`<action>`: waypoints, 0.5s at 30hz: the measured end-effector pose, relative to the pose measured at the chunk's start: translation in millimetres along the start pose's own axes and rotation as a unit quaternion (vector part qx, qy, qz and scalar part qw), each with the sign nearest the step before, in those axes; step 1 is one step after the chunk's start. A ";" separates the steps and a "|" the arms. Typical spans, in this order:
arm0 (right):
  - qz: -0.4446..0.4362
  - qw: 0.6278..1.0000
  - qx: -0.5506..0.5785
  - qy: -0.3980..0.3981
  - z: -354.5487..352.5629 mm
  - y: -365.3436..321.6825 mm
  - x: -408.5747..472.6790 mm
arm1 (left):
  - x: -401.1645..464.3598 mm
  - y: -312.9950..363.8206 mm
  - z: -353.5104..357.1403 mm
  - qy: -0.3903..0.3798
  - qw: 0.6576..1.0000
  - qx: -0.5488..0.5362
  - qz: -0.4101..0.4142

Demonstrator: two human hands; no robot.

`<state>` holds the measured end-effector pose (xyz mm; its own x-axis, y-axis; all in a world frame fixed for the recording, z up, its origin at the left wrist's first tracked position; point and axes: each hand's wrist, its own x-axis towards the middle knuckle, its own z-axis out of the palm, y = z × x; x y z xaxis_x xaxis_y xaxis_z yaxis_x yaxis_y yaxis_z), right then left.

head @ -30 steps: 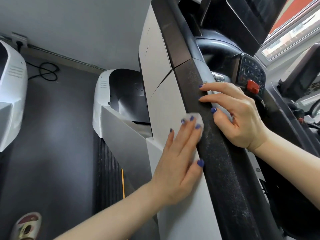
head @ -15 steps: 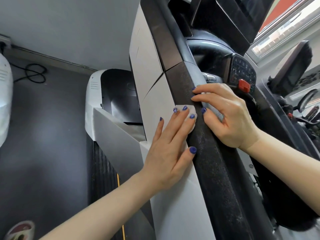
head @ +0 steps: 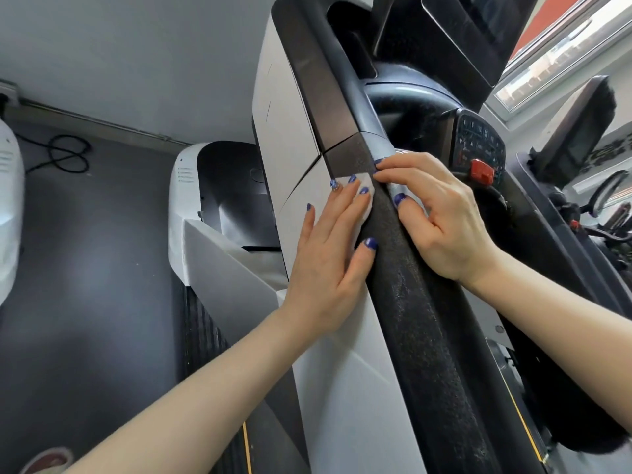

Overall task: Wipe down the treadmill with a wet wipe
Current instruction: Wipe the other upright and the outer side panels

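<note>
The wet wipe (head: pixel 365 203) lies just above the middle of the frame, pressed flat against the treadmill (head: pixel 294 131) where its white side panel meets the dark textured handrail (head: pixel 420 319). The left hand (head: pixel 330 261) covers most of the wipe, its fingers (head: pixel 345 203) straight and laid flat on it, the thumb resting at the handrail's edge. The right hand (head: pixel 441 217) rests on the other side of the handrail, fingers bent, their tips touching the rail just beside the wipe's upper corner; it holds nothing. To the right sits a keypad (head: pixel 480 138) with a red button (head: pixel 482 171). At left, a black cable (head: pixel 65 155) loops on the dark floor (head: pixel 85 268).
</note>
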<state>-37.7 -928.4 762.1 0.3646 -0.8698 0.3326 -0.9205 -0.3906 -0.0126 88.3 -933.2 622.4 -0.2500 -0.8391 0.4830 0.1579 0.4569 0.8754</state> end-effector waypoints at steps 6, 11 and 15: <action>-0.002 1.000 0.006 0.009 1.2 -0.5 -1.2 | -3.1 -3.8 -4.2 -0.023 0.999 0.026 0.023; 0.011 1.000 0.012 0.009 -0.4 -1.9 -0.4 | 25.5 -10.0 -16.2 -0.028 0.998 0.047 0.018; 0.024 1.000 0.007 0.012 -0.8 -1.9 -2.5 | 11.7 -10.4 -16.3 -0.052 0.997 0.044 0.036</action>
<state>-36.9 -925.3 762.1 0.3158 -0.8804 0.3538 -0.9350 -0.3522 -0.0420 99.3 -952.5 618.6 -0.3386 -0.7702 0.5405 0.0966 0.5429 0.8342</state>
